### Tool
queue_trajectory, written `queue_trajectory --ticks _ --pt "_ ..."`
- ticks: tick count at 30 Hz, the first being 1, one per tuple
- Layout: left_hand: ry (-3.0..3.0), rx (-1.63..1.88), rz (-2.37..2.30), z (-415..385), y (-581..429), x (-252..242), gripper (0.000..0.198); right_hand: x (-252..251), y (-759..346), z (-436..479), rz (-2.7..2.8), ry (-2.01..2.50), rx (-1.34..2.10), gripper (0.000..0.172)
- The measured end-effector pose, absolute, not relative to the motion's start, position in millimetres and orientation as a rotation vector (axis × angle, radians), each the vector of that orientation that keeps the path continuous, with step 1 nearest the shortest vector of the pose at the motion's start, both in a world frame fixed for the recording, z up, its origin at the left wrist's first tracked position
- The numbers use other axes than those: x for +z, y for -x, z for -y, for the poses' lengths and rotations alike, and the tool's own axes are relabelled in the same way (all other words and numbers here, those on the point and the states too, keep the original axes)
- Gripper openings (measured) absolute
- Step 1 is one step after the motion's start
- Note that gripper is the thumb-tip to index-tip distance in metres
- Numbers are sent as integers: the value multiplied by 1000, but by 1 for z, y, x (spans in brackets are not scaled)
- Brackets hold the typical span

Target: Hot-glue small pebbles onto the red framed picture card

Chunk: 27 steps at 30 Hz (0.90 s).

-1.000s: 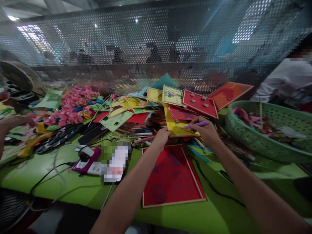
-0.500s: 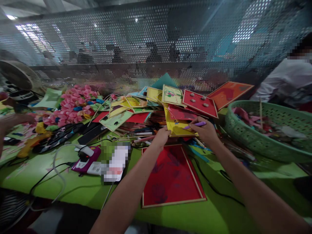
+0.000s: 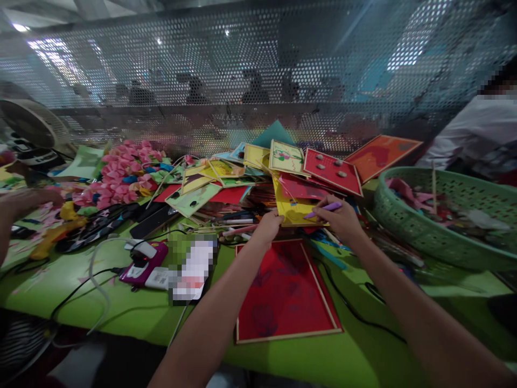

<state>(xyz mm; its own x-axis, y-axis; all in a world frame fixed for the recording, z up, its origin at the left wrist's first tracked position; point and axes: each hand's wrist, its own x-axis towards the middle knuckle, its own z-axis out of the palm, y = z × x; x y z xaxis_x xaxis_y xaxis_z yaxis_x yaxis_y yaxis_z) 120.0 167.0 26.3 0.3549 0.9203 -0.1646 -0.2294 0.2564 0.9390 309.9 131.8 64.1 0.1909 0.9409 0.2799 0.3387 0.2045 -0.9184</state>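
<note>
My right hand is closed around a purple marker, its tip at the surface of a yellow card. The left edge of that card is pinched by my left hand, with the thumb on top. Faint drawn lines show on the yellow sheet; they are too small to make out. Just below lies a red panel with a pale stick frame and dark flower drawings. Behind the yellow card, a red framed card with several stones rests on the pile.
A green basket of scraps stands at right. Pink paper petals, a yellow glue gun, a purple power strip and a phone lie left, with cables. Another person's hand is at far left; a person in white is at right.
The marker tip has shifted slightly across the yellow card as my right hand moved a little. My left hand stays on the edge. The other person's hand at far left moved slightly right.
</note>
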Motion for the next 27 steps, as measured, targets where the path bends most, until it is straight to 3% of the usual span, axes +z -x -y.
queue_trajectory --ticks 10,27 --pt "-986 955 -871 -168 -120 26 20 71 -312 -127 1313 1168 790 19" --pt "-974 964 -837 -167 -121 26 20 71 -311 -127 1320 1324 741 22"
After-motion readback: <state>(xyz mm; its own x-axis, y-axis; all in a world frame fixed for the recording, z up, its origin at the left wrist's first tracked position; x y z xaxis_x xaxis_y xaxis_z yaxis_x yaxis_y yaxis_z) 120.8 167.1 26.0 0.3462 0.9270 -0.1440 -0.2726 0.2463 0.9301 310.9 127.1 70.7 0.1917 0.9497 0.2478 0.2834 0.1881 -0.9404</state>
